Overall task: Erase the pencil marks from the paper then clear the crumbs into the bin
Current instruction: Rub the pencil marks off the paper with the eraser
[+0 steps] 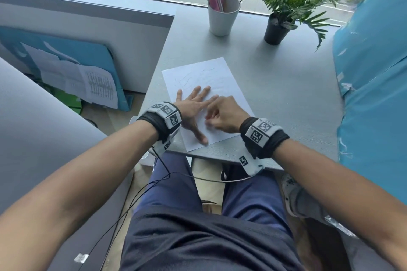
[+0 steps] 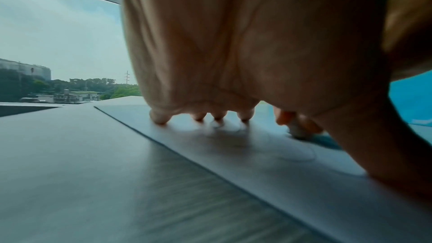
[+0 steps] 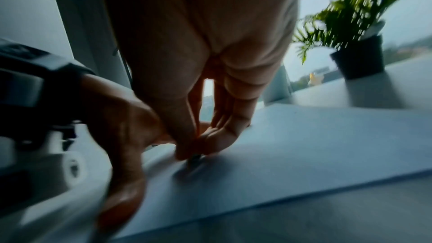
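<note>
Several pencil marks [image 1: 193, 77] left on paper [image 1: 222, 72] lying on desk [image 1: 275, 94]; erasing underway, crumbs and bin untouched. Left hand [image 1: 193, 105] flat, pinning sheet; right hand [image 1: 222, 114] pinching eraser [image 2: 298, 132].

Your head camera looks steeply down from above the lap, facing the window across the desk [image 1: 275, 86]. Your left wrist camera sits almost on the desk surface, looking along the paper [image 2: 268, 163] toward the glass; your right wrist camera sits equally low and close, angled leftward. All three share the paper.
</note>
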Action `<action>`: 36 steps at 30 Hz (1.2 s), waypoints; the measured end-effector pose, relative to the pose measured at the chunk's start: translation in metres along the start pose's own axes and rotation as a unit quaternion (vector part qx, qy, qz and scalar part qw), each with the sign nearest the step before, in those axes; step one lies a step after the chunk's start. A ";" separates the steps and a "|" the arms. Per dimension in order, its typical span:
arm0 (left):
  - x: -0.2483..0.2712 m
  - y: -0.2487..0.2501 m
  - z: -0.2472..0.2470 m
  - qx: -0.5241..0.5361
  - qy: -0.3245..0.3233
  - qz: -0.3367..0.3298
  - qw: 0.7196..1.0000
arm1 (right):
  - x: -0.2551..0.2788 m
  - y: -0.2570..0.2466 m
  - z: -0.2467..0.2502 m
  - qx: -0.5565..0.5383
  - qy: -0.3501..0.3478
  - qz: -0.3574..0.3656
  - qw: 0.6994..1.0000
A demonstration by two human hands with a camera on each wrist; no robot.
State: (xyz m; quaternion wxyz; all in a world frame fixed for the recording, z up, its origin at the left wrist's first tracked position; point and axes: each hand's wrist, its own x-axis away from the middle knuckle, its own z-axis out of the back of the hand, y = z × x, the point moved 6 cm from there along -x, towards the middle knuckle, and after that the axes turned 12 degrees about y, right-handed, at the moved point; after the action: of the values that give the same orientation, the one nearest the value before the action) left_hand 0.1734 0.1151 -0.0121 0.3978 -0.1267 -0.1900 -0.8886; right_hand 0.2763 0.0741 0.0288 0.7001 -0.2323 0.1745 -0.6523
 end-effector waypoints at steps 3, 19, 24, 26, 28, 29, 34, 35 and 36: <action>0.001 -0.001 0.000 -0.002 -0.003 -0.004 1.000 | -0.014 0.012 0.013 -0.004 -0.005 -0.002 1.000; 0.000 0.005 0.001 -0.005 -0.013 0.016 1.000 | 0.000 -0.016 -0.009 0.001 -0.027 0.033 0.999; 0.003 0.002 0.001 0.006 -0.007 0.013 1.000 | -0.030 0.022 0.030 0.031 0.077 -0.039 0.996; 0.003 0.003 0.000 0.000 -0.007 0.013 1.000 | -0.023 0.018 0.024 0.029 0.088 -0.034 0.995; 0.002 0.005 0.001 -0.010 -0.013 0.017 1.000 | 0.001 -0.012 -0.006 0.004 -0.008 0.030 1.000; 0.002 0.006 0.001 -0.015 -0.013 0.017 1.000 | 0.010 -0.020 -0.014 -0.007 -0.049 0.047 0.998; 0.005 0.005 0.001 0.005 -0.004 0.012 1.000 | -0.025 0.023 0.031 0.019 0.089 -0.046 0.995; 0.004 0.005 0.000 0.005 -0.003 0.013 1.000 | -0.020 0.019 0.026 0.020 0.079 -0.040 0.996; 0.002 0.006 0.000 0.002 -0.003 0.015 1.000 | -0.011 0.007 0.014 0.018 0.040 -0.013 0.999</action>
State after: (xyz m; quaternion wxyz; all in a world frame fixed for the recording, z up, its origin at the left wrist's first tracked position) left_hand 0.1765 0.1102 -0.0101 0.4110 -0.1320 -0.1908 -0.8816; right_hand 0.2886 0.0871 0.0355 0.6878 -0.1958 0.1878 -0.6733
